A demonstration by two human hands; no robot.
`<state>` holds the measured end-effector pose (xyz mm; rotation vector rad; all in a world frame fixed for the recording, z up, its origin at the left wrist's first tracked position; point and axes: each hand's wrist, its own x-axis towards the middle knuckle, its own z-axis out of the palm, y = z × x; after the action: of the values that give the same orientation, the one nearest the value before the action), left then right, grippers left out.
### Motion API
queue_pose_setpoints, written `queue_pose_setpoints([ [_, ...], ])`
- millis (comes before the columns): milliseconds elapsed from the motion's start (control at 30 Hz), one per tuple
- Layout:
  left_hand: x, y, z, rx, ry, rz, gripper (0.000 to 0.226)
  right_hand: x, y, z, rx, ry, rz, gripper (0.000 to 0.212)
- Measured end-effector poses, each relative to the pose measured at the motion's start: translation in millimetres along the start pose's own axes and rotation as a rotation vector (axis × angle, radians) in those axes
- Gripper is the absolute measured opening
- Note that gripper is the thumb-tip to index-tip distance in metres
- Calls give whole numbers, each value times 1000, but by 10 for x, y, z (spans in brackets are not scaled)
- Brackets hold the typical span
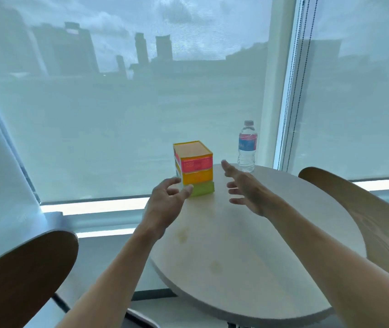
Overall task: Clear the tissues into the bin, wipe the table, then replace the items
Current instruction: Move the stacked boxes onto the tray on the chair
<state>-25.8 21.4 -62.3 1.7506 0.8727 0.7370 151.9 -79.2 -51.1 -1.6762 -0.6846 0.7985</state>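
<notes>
Table (248,245): round, pale top, in the middle of the view; faint yellowish stains show on its near left part
Stack of boxes (194,168): three coloured boxes, pink on top with a yellow lid, orange in the middle, green at the bottom; it stands upright at the far left edge of the table
Water bottle (247,146): clear plastic with a blue and pink label and a pale cap, upright at the far edge of the table, right of the stack and well apart from it
Left hand (165,200): reaches in from the near left, fingers curled loosely and spread, thumb tip at the near left corner of the green box; whether it touches the box I cannot tell; it has hold of nothing
Right hand (245,188): stretched forward over the table just right of the stack, palm facing left, fingers straight and parted; it is open and empty, clear of the boxes
Both hands: one on each side of the stack, with the stack between them
Tissues: none seen on the table top
Chairs: a dark wooden back (23,275) at the near left, a lighter wooden back (366,214) at the right
Window blind (141,102): pale and see-through, behind the table, with building outlines beyond it
</notes>
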Motion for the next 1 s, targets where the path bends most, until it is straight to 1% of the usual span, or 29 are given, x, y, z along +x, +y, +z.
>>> queue_pose_setpoints([
  [67,170,52,58,-84,16,-50,64,228,-83,-11,80,-50,48,87],
  [133,335,126,115,-147,24,-107,67,428,-158,-26,118,-84,93,91],
  [300,651,264,259,-263,53,-248,77,822,-275,-50,109,-170,120,90],
  [333,699,278,284,-273,49,-264,75,888,-277,-58,108,-197,135,92],
  [367,747,283,310,-282,42,-275,69,957,-278,-65,107,-226,152,94],
  [433,821,284,340,-298,50,-296,43,1075,-275,-74,97,-276,176,98],
  [467,844,287,346,-304,53,-307,38,1124,-275,-77,86,-299,183,99],
  [533,919,234,352,-293,20,-331,45,1215,-269,-86,51,-348,188,100],
  [633,959,202,371,-258,5,-335,54,1306,-246,-96,-7,-419,181,90],
  [733,998,179,384,-238,27,-320,58,1346,-238,-98,-29,-438,167,78],
  [1000,928,198,378,-231,97,-312,46,1368,-278,-103,-72,-471,131,69],
])
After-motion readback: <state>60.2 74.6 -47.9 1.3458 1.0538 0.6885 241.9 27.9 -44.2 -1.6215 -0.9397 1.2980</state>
